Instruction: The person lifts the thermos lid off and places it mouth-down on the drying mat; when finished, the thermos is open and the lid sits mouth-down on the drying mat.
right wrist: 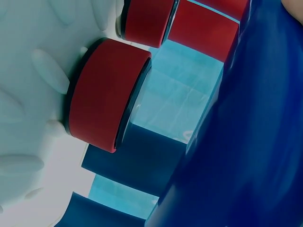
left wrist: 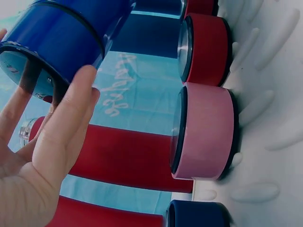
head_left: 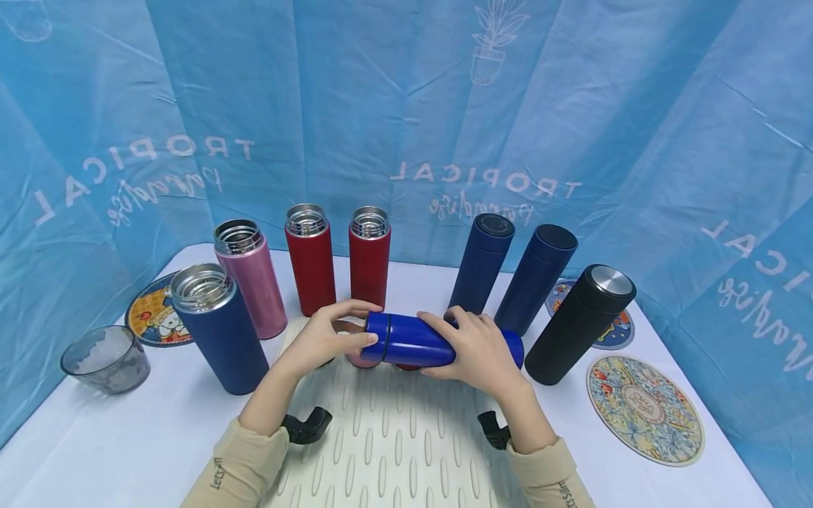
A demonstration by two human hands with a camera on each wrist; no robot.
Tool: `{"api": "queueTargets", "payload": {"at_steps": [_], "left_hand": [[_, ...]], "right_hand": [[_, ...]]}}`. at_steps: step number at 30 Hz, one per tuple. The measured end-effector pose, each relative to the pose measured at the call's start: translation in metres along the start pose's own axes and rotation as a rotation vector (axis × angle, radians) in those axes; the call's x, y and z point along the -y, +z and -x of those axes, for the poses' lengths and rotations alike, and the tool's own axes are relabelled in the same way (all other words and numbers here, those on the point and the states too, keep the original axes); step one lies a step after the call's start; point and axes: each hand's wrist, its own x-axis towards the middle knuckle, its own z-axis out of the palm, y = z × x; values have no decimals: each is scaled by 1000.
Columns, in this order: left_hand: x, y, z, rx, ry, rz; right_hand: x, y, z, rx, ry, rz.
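Observation:
Both hands hold a glossy blue thermos (head_left: 416,340) lying sideways above the mat. My left hand (head_left: 324,339) grips its lid (head_left: 376,337) at the left end, thumb in front. A dark seam divides lid from body. Around the body curls my right hand (head_left: 475,346). The left wrist view shows the lid end close to the left fingers (left wrist: 57,137). Below the thermos, loose lids stand on the mat: a pink lid (left wrist: 206,132), a navy lid (left wrist: 199,215) and a red lid (left wrist: 208,49). In the right wrist view the blue body covers much of the right side.
Lidless bottles stand at left: navy (head_left: 222,339), pink (head_left: 254,282) and red (head_left: 311,261). Lidded navy (head_left: 536,282) and black (head_left: 574,331) bottles stand at right. A glass bowl (head_left: 108,363), a round coaster (head_left: 644,409) and the ridged mat (head_left: 394,451) lie around. Blue curtains surround the table.

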Motion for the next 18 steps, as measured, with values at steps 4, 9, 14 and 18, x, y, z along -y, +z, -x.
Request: {"api": "queueTargets", "payload": {"at_steps": [4, 9, 14, 18], "left_hand": [[1, 2, -1, -2, -35, 32], [1, 4, -3, -2, -93, 58], [2, 6, -4, 42, -129, 90], [1, 3, -2, 127, -85, 53]], "right_hand": [[0, 1, 0, 0, -5, 11], [1, 1, -1, -3, -8, 13], [0, 1, -1, -19, -14, 47], [-1, 1, -1, -38, -20, 80]]}}
